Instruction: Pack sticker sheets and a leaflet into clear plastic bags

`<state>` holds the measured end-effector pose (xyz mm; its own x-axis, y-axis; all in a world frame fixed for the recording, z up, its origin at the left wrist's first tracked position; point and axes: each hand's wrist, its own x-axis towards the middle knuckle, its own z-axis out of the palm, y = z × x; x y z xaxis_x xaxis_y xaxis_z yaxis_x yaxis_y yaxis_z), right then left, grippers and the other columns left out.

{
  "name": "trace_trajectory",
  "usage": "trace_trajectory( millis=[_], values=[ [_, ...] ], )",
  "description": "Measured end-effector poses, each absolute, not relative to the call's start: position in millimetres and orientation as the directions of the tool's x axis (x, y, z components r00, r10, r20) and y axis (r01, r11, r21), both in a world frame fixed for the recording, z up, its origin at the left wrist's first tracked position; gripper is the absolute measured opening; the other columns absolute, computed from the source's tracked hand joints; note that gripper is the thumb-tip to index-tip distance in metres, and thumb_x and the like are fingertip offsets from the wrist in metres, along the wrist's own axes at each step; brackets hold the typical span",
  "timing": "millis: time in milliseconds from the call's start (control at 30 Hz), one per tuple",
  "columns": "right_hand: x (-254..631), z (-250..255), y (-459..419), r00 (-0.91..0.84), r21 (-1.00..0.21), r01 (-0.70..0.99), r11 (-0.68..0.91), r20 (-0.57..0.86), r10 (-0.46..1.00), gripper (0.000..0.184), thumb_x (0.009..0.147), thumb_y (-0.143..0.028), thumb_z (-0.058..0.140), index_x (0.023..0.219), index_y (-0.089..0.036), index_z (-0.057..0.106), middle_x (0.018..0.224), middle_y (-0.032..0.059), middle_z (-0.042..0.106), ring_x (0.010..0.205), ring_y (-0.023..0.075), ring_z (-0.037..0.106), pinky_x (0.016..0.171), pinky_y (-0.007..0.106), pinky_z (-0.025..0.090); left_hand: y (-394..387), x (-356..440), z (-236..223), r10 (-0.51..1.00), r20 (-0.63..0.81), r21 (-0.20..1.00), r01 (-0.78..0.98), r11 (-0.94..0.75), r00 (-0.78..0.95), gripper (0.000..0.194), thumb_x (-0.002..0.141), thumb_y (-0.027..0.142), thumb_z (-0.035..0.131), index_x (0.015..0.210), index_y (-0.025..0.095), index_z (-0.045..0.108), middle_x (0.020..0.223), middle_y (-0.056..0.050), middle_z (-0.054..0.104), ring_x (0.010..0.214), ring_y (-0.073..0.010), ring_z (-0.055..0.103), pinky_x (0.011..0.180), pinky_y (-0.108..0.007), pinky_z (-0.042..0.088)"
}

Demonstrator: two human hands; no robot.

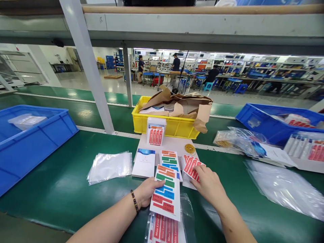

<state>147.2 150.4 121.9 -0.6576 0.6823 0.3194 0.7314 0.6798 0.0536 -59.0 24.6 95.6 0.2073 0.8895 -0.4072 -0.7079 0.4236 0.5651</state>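
Note:
My left hand [147,191] is closed on a sticker sheet [165,193] with red, green and blue labels, holding it tilted above the green table. My right hand [209,185] pinches a small sheet of red labels [191,167] at the top of a fanned stack. Between and behind them lies another multicolour sheet [170,160] on a pile. A white booklet [144,162] lies left of that pile. Below my left hand, a clear bag with red label sheets [164,231] lies at the near edge.
A yellow bin [174,129] with brown paper stands behind, a red label pack [155,134] leaning on it. A blue crate [30,141] is left, another blue crate [268,126] right. Clear bags [110,166] lie left, more bags [286,189] right. People work far behind.

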Motion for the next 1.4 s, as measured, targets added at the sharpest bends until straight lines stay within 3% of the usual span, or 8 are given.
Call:
trace_trajectory(
  millis=[100,300,633,867,1267,1400],
  values=[
    [146.5,123.0,148.6,-0.69,0.075,0.708,0.702,0.284,0.666,0.01,0.073,-0.024,0.049,0.079,-0.02,0.056,0.081,0.0067,0.059,0.073,0.0206,0.054,0.058,0.03,0.038,24.7,-59.2,91.1,0.894,-0.394,0.558,-0.717,0.418,0.214,0.035,0.068,0.021,0.063,0.098,0.005,0.057,0.099,-0.017,0.062,0.086,-0.025,0.061,0.087,-0.041,0.042],
    [149.7,123.3,151.9,-0.69,0.029,0.699,0.715,0.288,0.664,0.026,0.08,-0.017,0.038,0.073,-0.02,0.063,0.075,0.0054,0.065,0.068,0.0179,0.059,0.057,0.027,0.042,25.8,-60.3,84.6,0.888,-0.414,0.556,-0.717,0.42,0.199,0.035,0.068,0.021,0.064,0.098,0.006,0.056,0.099,-0.017,0.062,0.087,-0.0255,0.061,0.086,-0.042,0.042],
    [145.3,125.3,147.8,-0.711,0.012,0.675,0.737,0.276,0.647,0.029,0.081,-0.027,0.042,0.058,-0.019,0.058,0.068,0.0049,0.061,0.062,0.0164,0.057,0.052,0.027,0.039,25.9,-61.8,86.5,0.897,-0.395,0.559,-0.724,0.405,0.196,0.035,0.07,0.023,0.062,0.101,0.006,0.056,0.097,-0.016,0.063,0.085,-0.024,0.062,0.087,-0.041,0.041],
    [146.5,123.9,152.5,-0.743,0.062,0.65,0.758,0.261,0.616,0.015,0.075,-0.03,0.052,0.065,-0.019,0.053,0.072,0.005,0.057,0.065,0.0177,0.053,0.054,0.028,0.038,24.7,-62.0,88.8,0.897,-0.392,0.565,-0.715,0.41,0.205,0.034,0.071,0.021,0.061,0.101,0.005,0.055,0.098,-0.017,0.063,0.087,-0.0243,0.061,0.089,-0.041,0.039],
    [144.5,123.0,152.8,-0.745,0.072,0.653,0.754,0.236,0.624,0.015,0.076,-0.027,0.051,0.063,-0.019,0.052,0.072,0.0057,0.055,0.066,0.0177,0.052,0.056,0.029,0.039,24.1,-62.4,87.1,0.885,-0.415,0.565,-0.702,0.433,0.212,0.032,0.072,0.019,0.059,0.1,0.005,0.055,0.097,-0.016,0.063,0.086,-0.0242,0.061,0.089,-0.042,0.039],
    [142.8,121.6,152.5,-0.734,0.081,0.668,0.74,0.236,0.637,0.016,0.073,-0.032,0.054,0.065,-0.019,0.051,0.072,0.0056,0.055,0.066,0.0187,0.052,0.057,0.029,0.039,24.3,-62.0,85.9,0.886,-0.408,0.564,-0.703,0.434,0.219,0.034,0.072,0.02,0.059,0.102,0.005,0.054,0.098,-0.017,0.063,0.088,-0.0245,0.061,0.089,-0.043,0.039]
  ],
)
